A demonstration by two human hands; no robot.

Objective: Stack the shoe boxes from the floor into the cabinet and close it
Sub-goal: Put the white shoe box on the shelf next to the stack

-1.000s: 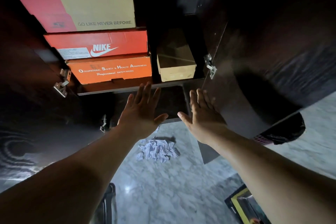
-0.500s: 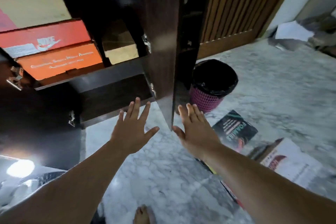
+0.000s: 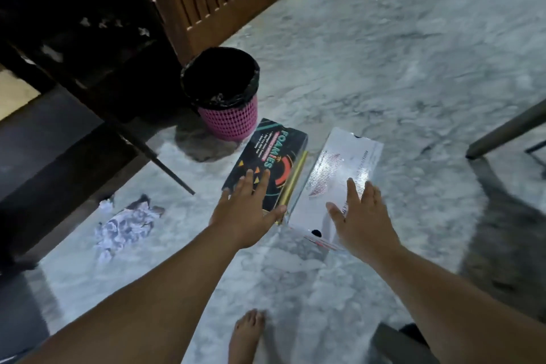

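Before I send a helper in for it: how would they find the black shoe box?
Find the pink bin with the black liner, standing on the marble floor. The black box lies just in front of it. Its white neighbour is plain; this one bears bright FOAMIES lettering.

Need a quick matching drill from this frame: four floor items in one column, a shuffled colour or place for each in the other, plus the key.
Things
1. FOAMIES shoe box
2. white shoe box
3. waste bin
4. crumpled paper

Descriptions
A. pink mesh wall with a black liner
B. in front of the right hand, glossy pale lid
C. on the floor left of the left hand
D. black lid with bright lettering, in front of the left hand

Pairs: 1-D, 2-B, 3-A, 4-C
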